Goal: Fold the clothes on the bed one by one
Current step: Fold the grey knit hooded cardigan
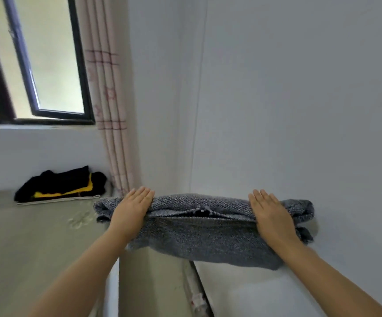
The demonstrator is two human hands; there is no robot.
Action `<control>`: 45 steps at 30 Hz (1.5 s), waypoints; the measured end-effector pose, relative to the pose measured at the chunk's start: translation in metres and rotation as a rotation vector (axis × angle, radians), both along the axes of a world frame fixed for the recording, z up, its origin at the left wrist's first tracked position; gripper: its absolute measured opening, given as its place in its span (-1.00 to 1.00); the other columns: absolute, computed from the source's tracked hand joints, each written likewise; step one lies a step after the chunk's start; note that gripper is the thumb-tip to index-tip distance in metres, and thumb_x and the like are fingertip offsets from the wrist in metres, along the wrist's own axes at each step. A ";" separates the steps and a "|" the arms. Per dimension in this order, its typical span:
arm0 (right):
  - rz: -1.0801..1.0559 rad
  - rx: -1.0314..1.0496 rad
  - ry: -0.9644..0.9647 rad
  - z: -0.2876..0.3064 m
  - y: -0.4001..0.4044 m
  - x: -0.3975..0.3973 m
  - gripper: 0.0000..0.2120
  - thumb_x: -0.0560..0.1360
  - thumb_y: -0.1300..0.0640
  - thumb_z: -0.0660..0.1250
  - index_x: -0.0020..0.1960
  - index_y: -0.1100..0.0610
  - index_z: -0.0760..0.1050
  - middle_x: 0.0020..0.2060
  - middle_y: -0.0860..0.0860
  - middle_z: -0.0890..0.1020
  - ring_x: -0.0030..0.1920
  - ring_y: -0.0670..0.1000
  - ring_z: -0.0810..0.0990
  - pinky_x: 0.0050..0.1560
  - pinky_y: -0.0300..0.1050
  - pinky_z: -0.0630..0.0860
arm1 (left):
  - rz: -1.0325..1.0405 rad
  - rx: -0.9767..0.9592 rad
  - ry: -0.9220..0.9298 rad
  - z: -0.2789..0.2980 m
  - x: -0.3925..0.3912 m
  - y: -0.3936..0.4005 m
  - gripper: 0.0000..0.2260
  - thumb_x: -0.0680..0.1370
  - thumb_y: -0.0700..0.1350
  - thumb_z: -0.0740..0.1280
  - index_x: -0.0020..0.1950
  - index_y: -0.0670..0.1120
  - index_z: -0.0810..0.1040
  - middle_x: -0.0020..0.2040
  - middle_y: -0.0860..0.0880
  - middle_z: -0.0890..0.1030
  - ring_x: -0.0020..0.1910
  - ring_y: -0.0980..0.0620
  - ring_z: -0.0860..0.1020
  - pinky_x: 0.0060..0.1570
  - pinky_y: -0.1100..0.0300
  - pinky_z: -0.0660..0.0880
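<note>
Grey knitted fabric fills the middle of the frame: a folded grey garment (199, 227), bundled into a thick roll that lies across the lower centre, up against the white wall (300, 110) on the right. I see my left hand (132, 210) lying flat on the left end of the roll, fingers straight and close together, pointing away from me, nothing clasped. My right hand (271, 213) lies the same way on the right end, palm down, fingers stretched out and pressing on the cloth rather than gripping it. Both bare forearms run up from the bottom corners of the frame to the bundle. A loose edge of the garment hangs down below the roll towards the bottom of the picture, and a small dark gap shows in the fold between my hands.

At centre left, well apart from the grey bundle, a pile of black and yellow clothes (64, 186) sits on the olive bed cover (36, 236), close under the window sill. In the upper left is a dark-framed window (48, 65), and just right of it a pale curtain (110, 99) with pinkish lines hangs down to the bed's far corner.
</note>
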State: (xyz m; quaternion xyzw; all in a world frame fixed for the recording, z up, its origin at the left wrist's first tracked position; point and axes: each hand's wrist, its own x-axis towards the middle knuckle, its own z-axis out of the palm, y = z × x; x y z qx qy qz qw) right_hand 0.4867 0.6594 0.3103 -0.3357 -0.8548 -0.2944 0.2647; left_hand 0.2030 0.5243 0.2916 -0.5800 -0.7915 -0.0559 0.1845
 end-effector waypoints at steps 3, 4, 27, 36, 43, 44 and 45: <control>0.158 -0.024 0.008 -0.012 0.038 -0.066 -0.37 -0.18 0.60 0.52 -0.10 0.39 0.61 -0.15 0.28 0.66 -0.17 0.23 0.67 -0.20 0.16 0.57 | 0.123 -0.009 -0.004 -0.010 -0.048 0.002 -0.46 0.57 -0.32 0.02 0.50 -0.09 -0.08 0.52 -0.07 -0.04 0.50 0.02 -0.05 0.42 0.23 -0.23; 0.203 -0.032 0.010 -0.015 0.049 -0.090 -0.36 -0.20 0.60 0.52 -0.11 0.38 0.62 -0.16 0.27 0.67 -0.17 0.22 0.67 -0.21 0.15 0.57 | 0.151 -0.011 -0.005 -0.010 -0.065 0.003 -0.46 0.57 -0.32 0.03 0.50 -0.10 -0.08 0.52 -0.08 -0.04 0.50 0.02 -0.05 0.42 0.23 -0.23; 0.864 -0.220 -0.069 -0.052 0.256 -0.677 -0.36 -0.20 0.54 0.54 -0.12 0.34 0.63 -0.19 0.22 0.68 -0.19 0.15 0.68 -0.19 0.06 0.59 | 0.785 0.001 -0.076 -0.030 -0.504 0.097 -0.50 0.57 -0.34 0.04 0.49 -0.12 0.03 0.50 -0.10 0.08 0.49 0.00 0.05 0.43 0.22 -0.12; 0.944 -0.516 -0.450 -0.095 0.287 -0.872 -0.44 0.40 0.47 0.24 0.39 0.30 0.25 0.36 0.25 0.34 0.37 0.17 0.35 0.39 0.02 0.21 | 1.021 -0.011 -0.168 -0.067 -0.651 0.117 -0.49 0.52 -0.44 0.07 0.45 -0.18 0.18 0.45 -0.18 0.23 0.46 -0.08 0.17 0.44 0.16 -0.02; 0.918 -0.681 -0.594 -0.130 0.283 -1.011 -0.44 0.54 0.25 0.11 0.50 0.07 0.04 0.46 -0.06 0.20 0.36 -0.01 0.35 0.17 -0.17 0.43 | 1.067 -0.247 -0.139 -0.086 -0.819 0.123 -0.48 0.54 -0.37 0.07 0.49 -0.10 0.09 0.49 -0.06 0.16 0.47 0.04 0.12 0.41 0.21 -0.09; 0.906 -0.698 -0.612 -0.137 0.284 -1.032 -0.44 0.54 0.24 0.10 0.50 0.05 0.03 0.46 -0.08 0.20 0.35 -0.03 0.35 0.16 -0.19 0.43 | 1.054 -0.277 -0.136 -0.087 -0.849 0.126 -0.48 0.54 -0.37 0.07 0.48 -0.10 0.11 0.49 -0.05 0.18 0.47 0.04 0.13 0.41 0.20 -0.07; 0.893 -0.720 -0.634 -0.143 0.284 -1.049 -0.44 0.54 0.24 0.10 0.49 0.05 0.04 0.46 -0.10 0.21 0.33 -0.03 0.37 0.14 -0.19 0.43 | 1.035 -0.309 -0.136 -0.088 -0.877 0.131 -0.49 0.54 -0.37 0.08 0.48 -0.11 0.13 0.48 -0.05 0.20 0.46 0.04 0.15 0.41 0.19 -0.05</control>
